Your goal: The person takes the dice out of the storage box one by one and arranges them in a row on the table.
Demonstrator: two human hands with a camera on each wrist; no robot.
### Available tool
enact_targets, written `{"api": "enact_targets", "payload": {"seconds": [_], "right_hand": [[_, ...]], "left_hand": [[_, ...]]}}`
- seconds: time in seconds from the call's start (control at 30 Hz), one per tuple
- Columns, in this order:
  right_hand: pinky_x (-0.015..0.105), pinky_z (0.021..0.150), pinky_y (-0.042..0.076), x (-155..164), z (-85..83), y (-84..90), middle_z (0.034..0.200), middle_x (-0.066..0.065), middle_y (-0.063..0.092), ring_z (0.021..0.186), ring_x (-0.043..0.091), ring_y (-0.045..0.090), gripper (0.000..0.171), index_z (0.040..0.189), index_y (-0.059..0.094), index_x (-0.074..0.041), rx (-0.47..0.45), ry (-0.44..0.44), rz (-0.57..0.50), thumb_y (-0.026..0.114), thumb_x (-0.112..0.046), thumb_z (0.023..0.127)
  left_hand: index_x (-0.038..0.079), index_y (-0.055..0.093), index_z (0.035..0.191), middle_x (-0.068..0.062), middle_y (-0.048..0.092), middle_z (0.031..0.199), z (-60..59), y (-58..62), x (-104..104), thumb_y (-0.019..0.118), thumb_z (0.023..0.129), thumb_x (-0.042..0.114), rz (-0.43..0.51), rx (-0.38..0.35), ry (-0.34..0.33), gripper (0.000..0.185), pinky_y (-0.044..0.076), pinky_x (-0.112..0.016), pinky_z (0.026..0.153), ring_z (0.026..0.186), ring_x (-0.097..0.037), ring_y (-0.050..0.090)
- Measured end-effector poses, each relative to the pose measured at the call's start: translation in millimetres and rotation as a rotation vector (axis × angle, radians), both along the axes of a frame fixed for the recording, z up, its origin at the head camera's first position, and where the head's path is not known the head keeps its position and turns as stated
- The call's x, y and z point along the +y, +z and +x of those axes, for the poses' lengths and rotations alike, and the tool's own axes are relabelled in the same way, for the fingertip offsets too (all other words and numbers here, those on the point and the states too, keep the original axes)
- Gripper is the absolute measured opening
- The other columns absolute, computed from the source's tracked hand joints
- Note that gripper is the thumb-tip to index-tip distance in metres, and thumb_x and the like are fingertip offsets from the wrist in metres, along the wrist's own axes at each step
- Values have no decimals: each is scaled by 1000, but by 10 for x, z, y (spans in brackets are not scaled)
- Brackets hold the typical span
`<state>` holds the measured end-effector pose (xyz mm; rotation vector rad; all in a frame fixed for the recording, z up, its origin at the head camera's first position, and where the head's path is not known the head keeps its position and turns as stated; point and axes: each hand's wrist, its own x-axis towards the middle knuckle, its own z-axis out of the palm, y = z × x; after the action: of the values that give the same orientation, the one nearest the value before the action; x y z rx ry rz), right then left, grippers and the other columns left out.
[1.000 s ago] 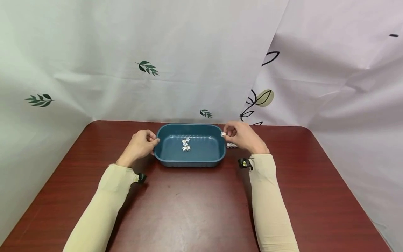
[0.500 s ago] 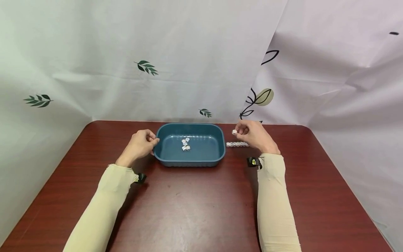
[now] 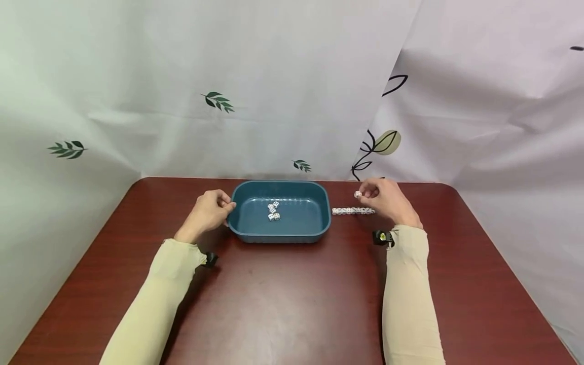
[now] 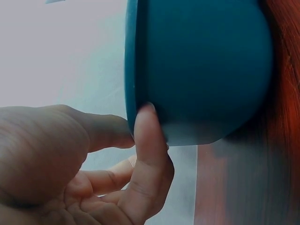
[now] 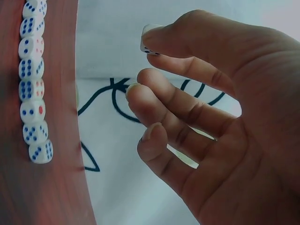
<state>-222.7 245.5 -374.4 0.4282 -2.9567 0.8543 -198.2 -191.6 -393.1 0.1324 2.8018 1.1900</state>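
With thumb and fingers my left hand (image 3: 208, 212) pinches the left rim of a blue-green rectangular tub (image 3: 279, 239); the left wrist view shows the thumb at the rim and a finger against the tub's outer wall (image 4: 206, 70). Several white dice (image 3: 274, 216) lie loosely inside the tub. My right hand (image 3: 388, 198) holds a single white die (image 3: 358, 194) between thumb and index finger, raised above the table, while its other fingers are loosely bent. Below it, a straight row of dice (image 3: 349, 211) runs rightward from beside the tub, its dice touching one another in the right wrist view.
Everything stands on a reddish-brown wooden table (image 3: 283, 294). Behind and at the sides hangs a pale cloth (image 3: 274, 91) with printed leaves. Each wrist wears a dark strap, such as the right strap (image 3: 382, 237).
The right hand has carried its die rightward from the tub's right rim to above the row's right part, uncovering more of the row. My left hand keeps its hold on the tub.
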Motion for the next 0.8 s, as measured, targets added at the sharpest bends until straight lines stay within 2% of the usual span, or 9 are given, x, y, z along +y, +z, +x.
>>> {"api": "enact_targets", "payload": {"seconds": [0.23,0.53,0.8], "right_hand": [[36,83,49,81,1,-81,93,9,69,88,23,66,9,99,72,-10,-26,-63,-7,68,-14,93],[33,79,48,263,53,-206,89,6,71,84,20,64,10,98,71,-11,-66,-135,4,67,-16,91],[35,78,47,435,36,-218,90,9,71,85,22,63,11,98,71,-10,-74,-179,18,69,-20,95]], "left_hand": [[-8,60,105,-18,65,90,1,7,-57,61,102,13,-15,-4,7,20,58,-29,60,65,-30,71],[-8,60,106,-19,65,91,19,-21,-57,61,102,12,-25,-16,2,20,59,-29,61,64,-26,70],[-7,60,107,-20,65,93,-19,-4,-24,60,102,14,-11,-5,-5,21,59,-29,61,69,-33,72]]}}
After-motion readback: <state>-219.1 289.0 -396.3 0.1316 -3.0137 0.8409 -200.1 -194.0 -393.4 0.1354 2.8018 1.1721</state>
